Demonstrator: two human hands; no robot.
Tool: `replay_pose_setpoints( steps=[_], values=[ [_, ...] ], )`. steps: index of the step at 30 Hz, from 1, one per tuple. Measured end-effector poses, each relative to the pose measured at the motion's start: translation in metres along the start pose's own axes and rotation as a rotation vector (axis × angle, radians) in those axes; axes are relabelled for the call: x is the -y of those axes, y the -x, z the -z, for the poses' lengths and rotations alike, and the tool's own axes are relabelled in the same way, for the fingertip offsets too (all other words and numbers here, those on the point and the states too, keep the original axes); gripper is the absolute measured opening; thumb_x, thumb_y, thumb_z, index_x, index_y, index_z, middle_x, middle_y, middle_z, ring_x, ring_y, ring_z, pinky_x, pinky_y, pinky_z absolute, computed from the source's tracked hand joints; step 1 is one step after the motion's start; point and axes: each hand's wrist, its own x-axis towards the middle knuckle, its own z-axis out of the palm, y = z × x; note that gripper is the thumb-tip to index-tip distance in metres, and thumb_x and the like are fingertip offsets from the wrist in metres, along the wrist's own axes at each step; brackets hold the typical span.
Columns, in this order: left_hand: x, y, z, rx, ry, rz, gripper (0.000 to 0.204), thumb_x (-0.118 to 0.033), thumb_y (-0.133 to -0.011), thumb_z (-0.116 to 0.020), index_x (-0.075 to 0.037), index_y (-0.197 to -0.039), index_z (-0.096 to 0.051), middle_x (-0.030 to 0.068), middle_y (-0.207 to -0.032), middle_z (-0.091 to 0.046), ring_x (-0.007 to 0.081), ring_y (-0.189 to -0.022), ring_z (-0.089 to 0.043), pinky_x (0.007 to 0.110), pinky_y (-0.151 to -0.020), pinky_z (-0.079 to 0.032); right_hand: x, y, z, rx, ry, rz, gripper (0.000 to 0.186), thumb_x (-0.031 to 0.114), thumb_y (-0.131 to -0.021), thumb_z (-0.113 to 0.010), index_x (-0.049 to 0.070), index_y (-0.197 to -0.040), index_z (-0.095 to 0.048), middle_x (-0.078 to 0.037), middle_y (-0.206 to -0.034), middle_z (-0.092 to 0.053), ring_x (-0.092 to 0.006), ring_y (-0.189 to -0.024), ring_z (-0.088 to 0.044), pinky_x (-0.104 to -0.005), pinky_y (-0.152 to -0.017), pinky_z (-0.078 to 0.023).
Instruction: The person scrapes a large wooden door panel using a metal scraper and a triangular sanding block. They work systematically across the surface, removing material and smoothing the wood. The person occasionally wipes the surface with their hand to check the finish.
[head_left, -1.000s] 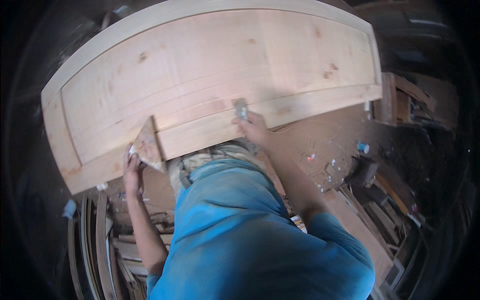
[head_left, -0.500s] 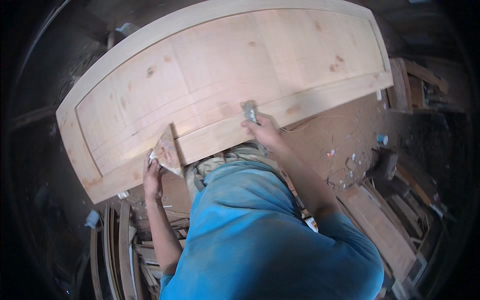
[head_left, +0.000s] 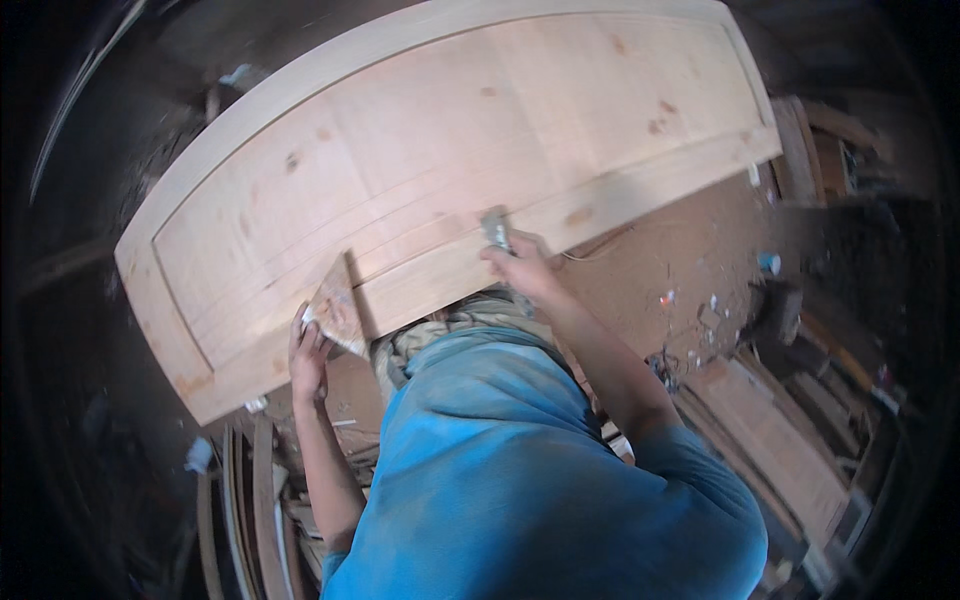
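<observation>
A pale wooden door (head_left: 430, 140) with a raised frame and a knotty inner panel lies flat in front of me. In my right hand (head_left: 525, 268) is a putty knife (head_left: 494, 228), its broad blade over the groove between panel and near rail. Whether the blade touches the wood is unclear through the blur. My left hand (head_left: 310, 352) grips a triangular piece of board (head_left: 340, 308) by its left edge, fingers partly hidden beneath it. Pinkish-brown smears mark that board, which is tilted above the door's near rail.
Stacked wooden boards (head_left: 765, 430) lie on the floor at the right. More upright planks (head_left: 262, 500) stand at the lower left. Litter and a small blue-and-white container (head_left: 768, 263) are on the brown floor. Wooden pieces (head_left: 800, 155) sit past the door's right end.
The view has turned slightly, so the door's left end appears lower. The putty knife has shifted slightly along the near groove. Both hands keep their holds.
</observation>
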Motion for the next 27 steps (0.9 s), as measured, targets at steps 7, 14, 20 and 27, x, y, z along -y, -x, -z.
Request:
replay_pose_setpoints(
  steps=[7, 14, 20, 27],
  values=[
    [-0.008, 0.002, -0.004, -0.023, 0.002, -0.001, 0.053, -0.013, -0.108, -0.056, -0.012, -0.160, -0.044, -0.0060, -0.099, -0.049, 0.0069, -0.087, -0.048, 0.030, -0.089, -0.047, 0.007, 0.007, -0.001, -0.009, -0.017, -0.006, 0.021, 0.027, -0.098, -0.072, 0.008, -0.106, -0.072, -0.001, -0.082, -0.065, -0.0082, -0.069, -0.056, -0.0263, -0.061, -0.046],
    [-0.007, -0.001, 0.004, 0.045, 0.015, -0.054, 0.054, -0.017, -0.109, -0.056, -0.014, -0.161, -0.042, -0.0052, -0.103, -0.051, 0.0091, -0.090, -0.050, 0.030, -0.089, -0.045, 0.000, 0.010, -0.003, -0.033, -0.088, -0.061, 0.021, 0.025, -0.098, -0.071, 0.005, -0.105, -0.071, -0.002, -0.082, -0.065, -0.0092, -0.066, -0.056, -0.0256, -0.059, -0.046],
    [-0.023, -0.003, 0.000, 0.114, -0.064, -0.024, 0.054, -0.016, -0.110, -0.053, -0.012, -0.162, -0.040, -0.0017, -0.107, -0.058, 0.0085, -0.096, -0.057, 0.031, -0.090, -0.047, 0.012, 0.017, -0.013, -0.041, -0.157, 0.025, 0.021, 0.024, -0.099, -0.068, 0.005, -0.106, -0.070, -0.003, -0.082, -0.065, -0.0090, -0.067, -0.056, -0.0261, -0.057, -0.045],
    [-0.034, -0.006, -0.002, 0.161, -0.123, -0.078, 0.055, -0.019, -0.109, -0.055, -0.011, -0.162, -0.039, 0.0018, -0.119, -0.063, 0.0119, -0.106, -0.062, 0.036, -0.099, -0.047, -0.004, 0.035, -0.031, -0.103, -0.217, 0.078, 0.024, 0.027, -0.098, -0.068, 0.005, -0.106, -0.067, -0.004, -0.081, -0.064, -0.0096, -0.063, -0.054, -0.0275, -0.056, -0.044]
  ],
)
